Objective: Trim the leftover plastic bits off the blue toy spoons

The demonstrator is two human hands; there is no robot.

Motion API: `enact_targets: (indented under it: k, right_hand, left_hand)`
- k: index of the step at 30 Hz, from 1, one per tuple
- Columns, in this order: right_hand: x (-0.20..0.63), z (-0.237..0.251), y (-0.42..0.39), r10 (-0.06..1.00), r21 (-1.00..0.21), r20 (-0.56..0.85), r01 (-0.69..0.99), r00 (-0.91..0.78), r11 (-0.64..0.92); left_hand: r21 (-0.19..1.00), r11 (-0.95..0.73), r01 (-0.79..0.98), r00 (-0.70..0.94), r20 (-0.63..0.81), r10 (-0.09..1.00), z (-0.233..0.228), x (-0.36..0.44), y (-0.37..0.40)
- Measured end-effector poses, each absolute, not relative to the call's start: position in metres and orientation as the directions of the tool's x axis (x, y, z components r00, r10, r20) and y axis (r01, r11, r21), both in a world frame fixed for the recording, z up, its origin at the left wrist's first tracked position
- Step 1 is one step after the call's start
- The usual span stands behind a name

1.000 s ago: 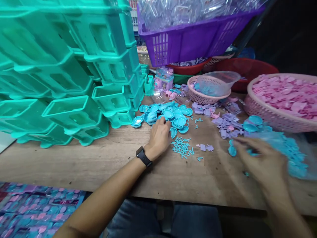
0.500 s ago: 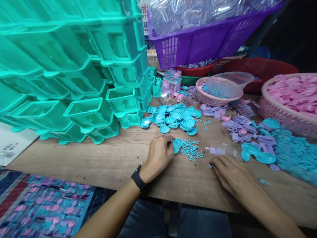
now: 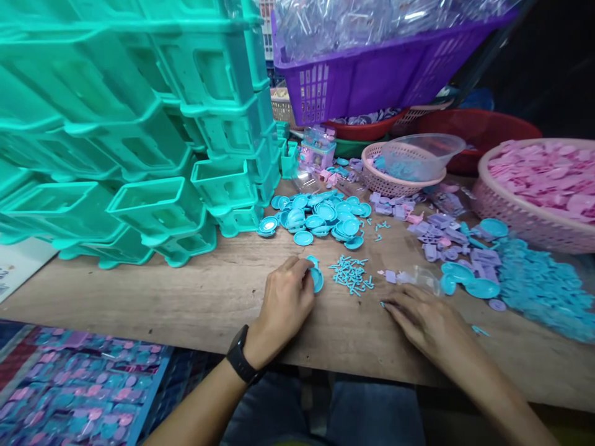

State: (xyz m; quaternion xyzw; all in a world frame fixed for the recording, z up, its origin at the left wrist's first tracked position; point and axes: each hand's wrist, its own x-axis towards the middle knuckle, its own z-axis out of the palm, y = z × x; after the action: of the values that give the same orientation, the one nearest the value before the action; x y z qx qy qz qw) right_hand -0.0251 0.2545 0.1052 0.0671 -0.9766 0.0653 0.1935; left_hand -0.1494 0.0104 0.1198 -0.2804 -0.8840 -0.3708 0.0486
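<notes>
My left hand [image 3: 287, 296], with a black band on its wrist, is closed on the edge of a small blue toy dish [image 3: 317, 280]; the fingers hide part of it. Right of it lies a loose heap of tiny blue hook-shaped pieces [image 3: 349, 274]. Near that heap, my right hand [image 3: 418, 316] rests low over the wood, thumb and forefinger pinched on one tiny blue hook piece [image 3: 382, 304]. Beyond both hands spreads a pile of blue toy dishes [image 3: 325, 214]. A clear plastic bag [image 3: 425, 279] lies just behind the right hand.
Stacked green bins [image 3: 158, 204] rise on the left. A purple basket [image 3: 395, 77] of clear packaging overhangs the back. Lilac parts [image 3: 439, 235], blue parts [image 3: 543, 288] and a pink basket [image 3: 483, 186] stand right. A tray of parts [image 3: 88, 390] is low left.
My left hand has moved slightly left and nearer to me with the blue dish. The right hand keeps its pinch on the hook piece. The whole view has shifted a little.
</notes>
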Motion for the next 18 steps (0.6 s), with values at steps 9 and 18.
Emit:
enact_targets:
  k: [9,18]
  right_hand:
    - [-0.015,0.103,0.25,-0.063,-0.042,0.441,-0.091,-0.895,0.995]
    - [-0.029,0.103,0.253,-0.113,-0.109,0.447,-0.18,-0.887,0.978]
  left_hand:
    - [0.833,0.431,0.348,-0.871,0.117,0.477,0.121,-0.132,0.017]
    - [0.921,0.331,0.207,-0.87,0.018,0.493,0.118,-0.124,0.03]
